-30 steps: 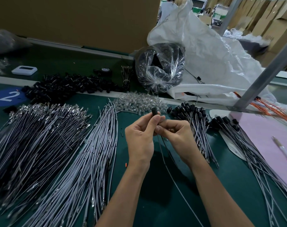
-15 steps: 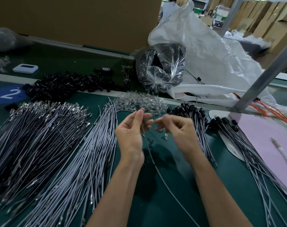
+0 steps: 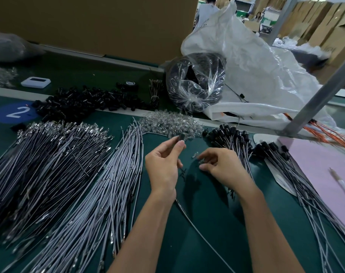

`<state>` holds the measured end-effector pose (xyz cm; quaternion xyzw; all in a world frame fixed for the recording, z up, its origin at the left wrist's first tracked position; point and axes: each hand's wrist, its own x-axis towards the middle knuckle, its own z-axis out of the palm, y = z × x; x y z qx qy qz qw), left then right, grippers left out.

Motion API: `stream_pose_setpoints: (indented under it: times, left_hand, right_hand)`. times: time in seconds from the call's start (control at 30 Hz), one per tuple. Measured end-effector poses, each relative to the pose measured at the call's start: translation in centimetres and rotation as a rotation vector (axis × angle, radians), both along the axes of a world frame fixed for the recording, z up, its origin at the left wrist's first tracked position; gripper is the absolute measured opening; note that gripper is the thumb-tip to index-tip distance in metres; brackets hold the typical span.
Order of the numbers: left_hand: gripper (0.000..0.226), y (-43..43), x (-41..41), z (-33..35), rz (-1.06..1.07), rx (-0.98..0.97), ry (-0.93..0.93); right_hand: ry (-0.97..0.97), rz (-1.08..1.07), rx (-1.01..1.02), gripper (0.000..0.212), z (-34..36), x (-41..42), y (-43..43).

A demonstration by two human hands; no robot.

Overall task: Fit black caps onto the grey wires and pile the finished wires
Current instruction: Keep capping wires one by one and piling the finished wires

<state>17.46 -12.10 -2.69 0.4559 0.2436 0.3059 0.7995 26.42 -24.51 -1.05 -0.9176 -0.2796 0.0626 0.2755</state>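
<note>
Green matting covers the worktop point(image 3: 207, 223) in front of you, with brown cardboard standing along its far edge and a big white sack point(image 3: 256, 75) slumped at the far right. Your left hand point(image 3: 163, 166) is raised near the middle and pinches a black cap point(image 3: 180, 137) between thumb and forefinger. Your right hand point(image 3: 223, 166) hovers just beside it, fingers curled, its fingertips nipping a small glinting piece point(image 3: 196, 155) too blurred to name. A single grey wire point(image 3: 199, 231) runs out from under your left wrist toward the near edge; I cannot tell whether either hand holds it. Bare grey wires point(image 3: 100, 194) fan across the left half, beside a darker bundle point(image 3: 39, 164) at the left edge. Loose black caps point(image 3: 79, 103) are heaped toward the far left, near a blue disc marked 2 point(image 3: 14, 113). Clear small parts point(image 3: 171, 123) are heaped just beyond your hands. Capped wires point(image 3: 232, 138) are piled to your right, with a second capped pile point(image 3: 274, 150) reaching onto a pink sheet point(image 3: 325, 174) at the right edge.
</note>
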Motion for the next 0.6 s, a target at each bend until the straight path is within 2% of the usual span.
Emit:
stream_pose_setpoints:
  times: [0.07,0.13,0.27,0.33,0.6]
  left_hand:
    - [0.014,-0.3,0.0,0.0,-0.029,0.068,0.027]
    - [0.015,-0.5,0.1,0.0,-0.072,0.116,0.051]
    - [0.016,-0.8,0.2,-0.2,-0.177,0.226,0.091]
    - [0.021,-1.0,0.2,-0.2,-0.211,0.279,0.085]
    - [0.018,-1.0,0.3,-0.4,-0.213,0.276,0.018]
  right_hand:
    - [-0.007,-0.002,-0.008,0.012,0.0,0.0,0.1]
    - [-0.011,-0.024,0.08,0.011,0.1,-0.1,0.1]
    - [0.136,-0.1,0.624,0.01,1.1,-0.5,-0.2]
    - [0.208,-0.091,0.803,0.01,1.5,-0.5,-0.5]
    - [0.147,-0.002,0.691,0.011,1.2,-0.3,-0.4]
